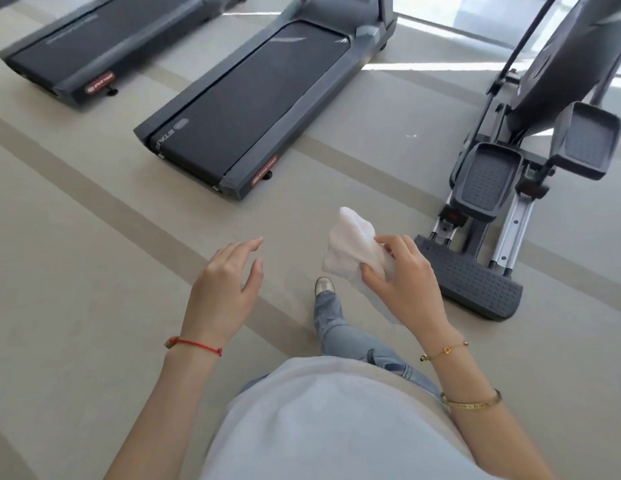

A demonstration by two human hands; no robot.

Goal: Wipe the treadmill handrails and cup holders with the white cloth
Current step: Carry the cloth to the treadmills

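My right hand [402,271] pinches a folded white cloth [350,242] between thumb and fingers, held in the air above the floor. My left hand [229,271] hovers to the left of it with relaxed fingers and holds nothing. A dark grey treadmill [264,98] stands ahead of me, its rear end nearest and its belt running away toward the top of the view. Its handrails and cup holders are out of view.
A second treadmill [94,46] stands at the upper left. An elliptical trainer [503,188] with two pedals and a rear step is at the right, close to my right hand. Beige floor with darker stripes [94,209] lies between us. My leg and shoe [324,287] point forward.
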